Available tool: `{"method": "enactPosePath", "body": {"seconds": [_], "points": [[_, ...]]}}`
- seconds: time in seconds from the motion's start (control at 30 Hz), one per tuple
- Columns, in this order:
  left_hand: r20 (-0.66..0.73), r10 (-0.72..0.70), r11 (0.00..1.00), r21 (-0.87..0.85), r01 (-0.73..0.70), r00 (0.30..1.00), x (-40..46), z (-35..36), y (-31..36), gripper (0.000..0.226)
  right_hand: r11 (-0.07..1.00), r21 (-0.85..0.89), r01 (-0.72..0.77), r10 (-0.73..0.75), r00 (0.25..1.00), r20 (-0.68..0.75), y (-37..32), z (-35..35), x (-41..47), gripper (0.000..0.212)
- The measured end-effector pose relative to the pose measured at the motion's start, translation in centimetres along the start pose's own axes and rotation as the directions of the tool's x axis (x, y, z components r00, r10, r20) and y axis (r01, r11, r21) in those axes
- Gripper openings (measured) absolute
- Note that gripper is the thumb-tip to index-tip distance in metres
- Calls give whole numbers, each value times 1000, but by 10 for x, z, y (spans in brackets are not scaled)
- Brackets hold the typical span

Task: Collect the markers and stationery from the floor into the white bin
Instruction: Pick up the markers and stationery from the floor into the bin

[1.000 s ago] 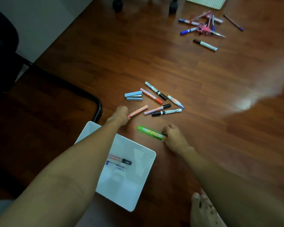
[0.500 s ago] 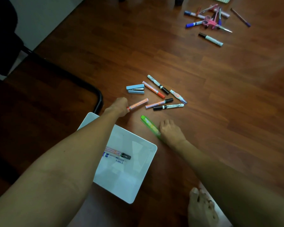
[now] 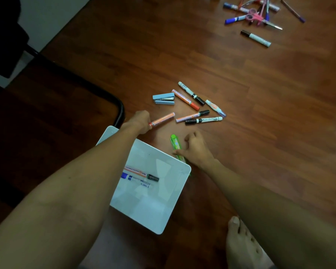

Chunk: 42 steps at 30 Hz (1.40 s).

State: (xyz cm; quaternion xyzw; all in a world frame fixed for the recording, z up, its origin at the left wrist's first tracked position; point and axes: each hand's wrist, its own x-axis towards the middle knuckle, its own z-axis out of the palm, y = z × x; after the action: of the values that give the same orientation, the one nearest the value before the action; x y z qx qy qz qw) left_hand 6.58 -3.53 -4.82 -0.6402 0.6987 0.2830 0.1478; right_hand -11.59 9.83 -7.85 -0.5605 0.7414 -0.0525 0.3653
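The white bin (image 3: pixel 182 171) stands on the wooden floor between my arms, with an orange marker (image 3: pixel 138 172) and a blue marker (image 3: pixel 134 178) inside. My left hand (image 3: pixel 141 121) grips one end of an orange-pink marker (image 3: pixel 163 119) just beyond the bin. My right hand (image 3: pixel 196 148) holds a green pen (image 3: pixel 175 143) at the bin's far right corner, its tip pointing away from me. Beyond lie a light blue stapler (image 3: pixel 163 99), several markers (image 3: pixel 200 117) and a correction pen (image 3: pixel 215 108).
A second heap with pink scissors (image 3: pixel 257 18), pens and a white marker (image 3: pixel 255 38) lies far at the upper right. A black chair leg (image 3: pixel 118 109) curves past the bin's left side. My bare foot (image 3: pixel 242 243) rests at the bottom right.
My right hand has swung the green pen from lying sideways to pointing away and drawn it toward the bin's corner. My left hand keeps its hold on the orange-pink marker.
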Motion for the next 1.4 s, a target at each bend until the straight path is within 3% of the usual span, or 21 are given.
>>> {"method": "enactPosePath", "body": {"seconds": [0.1,0.17,0.27,0.33,0.83,0.97,1.17,1.4], "points": [[-7,-10,1000,-13,10,1000,-2,-6,-2,31,984,-166,-58,65,997,37,-14,3,11,91],[-19,-15,999,-31,14,1000,-3,-12,-4,29,974,-211,-85,90,996,15,-18,3,15,76],[-65,-20,996,-87,15,998,-6,-22,-6,25,980,-122,-159,159,987,-6,-21,-1,19,46],[-91,-25,993,-118,14,996,-10,-28,-6,21,977,-112,-179,179,984,-6,-25,-5,20,39],[-113,-46,987,-156,28,993,-31,-26,-9,22,976,-205,-70,64,997,-37,-20,-3,12,66],[-135,-40,986,-166,17,990,-32,-28,-10,21,964,-265,-17,-1,998,-69,-17,-1,5,58],[-138,-41,986,-168,18,990,-34,-28,-10,16,995,-97,31,-38,997,-73,-4,-15,2,56],[-106,-51,986,-165,33,993,-35,-27,-6,18,982,-186,-22,-6,988,-153,-4,-4,-6,35]]}}
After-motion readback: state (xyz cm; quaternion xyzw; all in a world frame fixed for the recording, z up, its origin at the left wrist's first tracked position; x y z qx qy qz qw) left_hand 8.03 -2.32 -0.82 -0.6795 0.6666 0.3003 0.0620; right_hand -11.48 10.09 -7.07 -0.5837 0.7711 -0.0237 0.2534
